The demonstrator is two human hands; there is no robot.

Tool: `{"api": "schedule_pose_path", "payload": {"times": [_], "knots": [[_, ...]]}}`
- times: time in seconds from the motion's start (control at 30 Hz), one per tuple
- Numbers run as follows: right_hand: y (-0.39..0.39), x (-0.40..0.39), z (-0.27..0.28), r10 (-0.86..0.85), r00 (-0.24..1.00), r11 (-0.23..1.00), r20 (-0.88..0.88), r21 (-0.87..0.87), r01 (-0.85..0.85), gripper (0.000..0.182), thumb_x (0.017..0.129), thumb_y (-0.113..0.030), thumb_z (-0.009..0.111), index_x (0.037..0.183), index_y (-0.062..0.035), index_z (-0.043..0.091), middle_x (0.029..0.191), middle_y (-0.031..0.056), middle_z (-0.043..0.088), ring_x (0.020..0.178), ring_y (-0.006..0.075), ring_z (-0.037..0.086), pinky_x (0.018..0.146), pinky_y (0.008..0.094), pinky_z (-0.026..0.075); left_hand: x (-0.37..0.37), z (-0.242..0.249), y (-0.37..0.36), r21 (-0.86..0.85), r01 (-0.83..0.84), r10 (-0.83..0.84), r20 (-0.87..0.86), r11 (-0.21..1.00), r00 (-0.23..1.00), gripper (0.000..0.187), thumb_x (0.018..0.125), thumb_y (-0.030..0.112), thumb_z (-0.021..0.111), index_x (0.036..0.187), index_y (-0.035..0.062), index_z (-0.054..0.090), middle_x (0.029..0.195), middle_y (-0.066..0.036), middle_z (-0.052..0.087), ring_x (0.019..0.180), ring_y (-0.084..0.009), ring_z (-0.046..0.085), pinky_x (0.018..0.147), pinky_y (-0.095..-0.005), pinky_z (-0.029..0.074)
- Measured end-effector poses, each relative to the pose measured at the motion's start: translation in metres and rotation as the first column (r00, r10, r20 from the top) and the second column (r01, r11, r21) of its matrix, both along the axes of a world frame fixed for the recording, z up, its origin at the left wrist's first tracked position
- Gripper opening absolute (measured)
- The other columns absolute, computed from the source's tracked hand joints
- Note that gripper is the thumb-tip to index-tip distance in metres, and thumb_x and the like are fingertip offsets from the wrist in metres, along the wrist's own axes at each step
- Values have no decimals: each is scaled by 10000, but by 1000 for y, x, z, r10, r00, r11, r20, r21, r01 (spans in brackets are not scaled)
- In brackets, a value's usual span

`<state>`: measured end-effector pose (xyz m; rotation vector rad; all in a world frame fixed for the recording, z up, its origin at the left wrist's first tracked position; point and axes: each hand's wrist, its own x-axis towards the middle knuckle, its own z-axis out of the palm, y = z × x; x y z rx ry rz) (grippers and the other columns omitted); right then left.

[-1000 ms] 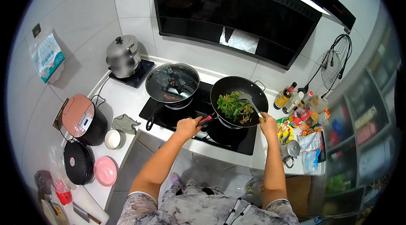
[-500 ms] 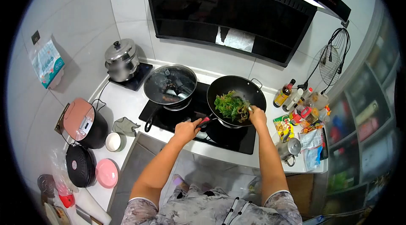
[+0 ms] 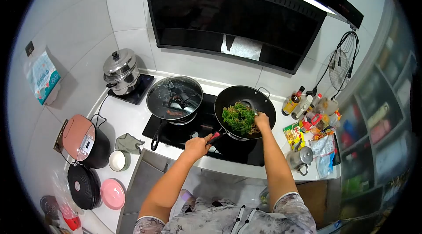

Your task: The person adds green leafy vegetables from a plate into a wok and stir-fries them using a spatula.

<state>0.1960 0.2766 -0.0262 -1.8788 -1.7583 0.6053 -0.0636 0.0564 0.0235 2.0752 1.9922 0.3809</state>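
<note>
A black wok sits on the right side of the black cooktop, with green leafy vegetables and brownish strips in it. My left hand is closed round the wok's handle, which has a red part. Over the wok's right side, my right hand grips a metal utensil whose end reaches among the vegetables. To the left, a pan with a glass lid stands on the other burner.
A steel pot stands at the back left, near a rice cooker, white bowl and pink plate. Sauce bottles, packets and a metal pitcher are on the right. A range hood hangs above.
The view has shifted, so the scene sits slightly lower. My right hand has moved a little left over the wok, and the vegetables are heaped differently. My left hand stays on the handle.
</note>
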Motion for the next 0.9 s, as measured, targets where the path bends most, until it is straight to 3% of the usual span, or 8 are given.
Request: {"api": "schedule_pose_path", "payload": {"times": [0.13,0.23,0.33,0.43,0.53,0.63,0.73,0.9], "knots": [[-25,-19,24,235,971,968,51,-105,-229,303,792,-193,565,1074,-101,627,1019,189,618,955,353,586,808,401,484,2,8,0,-77,-12,13,7,997,1000,466,817,290,573,1268,222,480,815,-155,648,762,-327,627,683,-413,494],[-53,5,65,449,773,890,448,-146,-433,304,785,-221,589,1086,-193,622,944,162,641,885,330,611,767,427,480,1,10,0,-99,-9,10,10,995,1000,466,816,284,571,1267,215,482,816,-157,647,765,-328,627,685,-414,495],[-74,41,101,382,677,895,629,-71,-440,277,775,-199,593,1047,-198,641,892,127,655,838,288,627,718,413,490,0,8,2,-86,5,-3,24,996,1000,463,818,281,569,1267,211,482,822,-157,648,772,-333,626,688,-418,495],[-87,78,120,320,710,895,627,46,-444,252,768,-187,597,1013,-188,656,850,126,655,807,293,625,696,410,490,-1,8,2,-91,4,-2,21,996,1000,469,816,271,574,1269,200,479,837,-160,649,772,-338,626,690,-424,495],[-102,97,144,244,784,942,571,53,-332,236,760,-176,604,987,-185,667,854,111,659,799,284,631,691,418,490,-1,10,2,-79,16,-14,29,997,999,473,811,268,578,1268,193,480,832,-161,649,762,-339,627,685,-427,496],[-108,110,151,255,739,948,623,-12,-317,235,755,-167,585,973,-174,672,864,124,658,810,288,632,706,418,493,-2,9,3,-82,19,-17,17,996,1000,477,809,265,579,1268,186,478,822,-159,650,751,-341,627,682,-429,496],[-95,92,123,309,707,951,636,-195,-241,287,743,-158,592,1017,-203,664,903,138,654,853,293,628,759,386,496,-5,-1,4,-20,45,-44,37,999,998,488,800,309,585,1258,170,488,773,-184,637,708,-355,622,642,-442,494],[-62,45,75,256,842,962,476,-43,-268,268,770,-186,588,1030,-173,654,934,161,643,884,322,614,777,413,485,-5,2,4,-20,52,-51,33,998,998,496,807,313,579,1270,172,470,778,-180,639,708,-361,622,633,-449,497]]}}
